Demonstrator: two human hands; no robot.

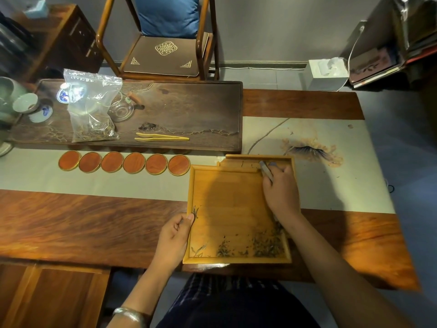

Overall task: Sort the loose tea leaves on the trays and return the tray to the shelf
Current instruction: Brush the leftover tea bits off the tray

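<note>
A square light-wood tray (227, 197) lies on the table before me, overlapping a second tray (236, 158) behind it. Loose dark tea leaves (267, 246) are piled in the front right corner, with a smaller clump (223, 250) beside them and a few strands (195, 211) at the left rim. My left hand (176, 233) holds the tray's left rim, thumb on top. My right hand (280, 188) grips metal tweezers (266, 170), tips pointing at the far tray's leaves.
Several round orange coasters (123, 162) line up left of the tray. Behind them, a dark tea board (189, 114) carries bamboo tongs (162, 137), a plastic bag of tea (92, 107), a glass pitcher (121, 108) and cups (26, 102). A chair (163, 43) stands beyond.
</note>
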